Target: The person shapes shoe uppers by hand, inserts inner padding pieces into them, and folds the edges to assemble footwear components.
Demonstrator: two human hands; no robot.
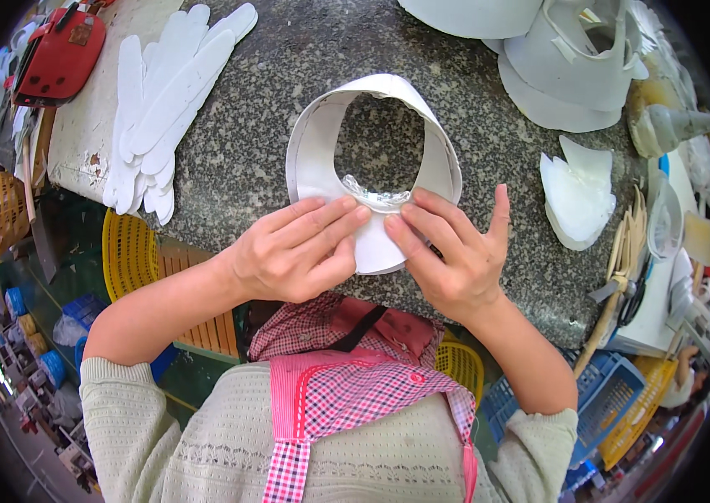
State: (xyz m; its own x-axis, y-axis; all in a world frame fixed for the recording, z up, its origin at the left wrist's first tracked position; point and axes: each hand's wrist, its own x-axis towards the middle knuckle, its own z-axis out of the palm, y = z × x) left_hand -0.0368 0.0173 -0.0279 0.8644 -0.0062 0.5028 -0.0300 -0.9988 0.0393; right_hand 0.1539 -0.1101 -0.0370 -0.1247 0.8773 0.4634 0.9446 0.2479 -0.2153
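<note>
A white ring-shaped piece (440,151), like a visor with a short front flap, stands on the speckled stone worktop in front of me. Crinkled clear film (380,196) shows along the inner edge of its near side. With thumb and fingertips, my left hand (292,251) pinches that near edge from the left. My right hand (455,251) grips the same edge from the right, its little finger raised. Only a small gap separates the two sets of fingertips. What lies under them is hidden.
White elongated strips (179,101) lie fanned out at the left, near a red case (61,54). Similar white shaped pieces (564,75) stand at the back right. White curved cut pieces (577,193) lie at the right, beside a bundle of wooden sticks (623,251). Blue basket (606,402) below.
</note>
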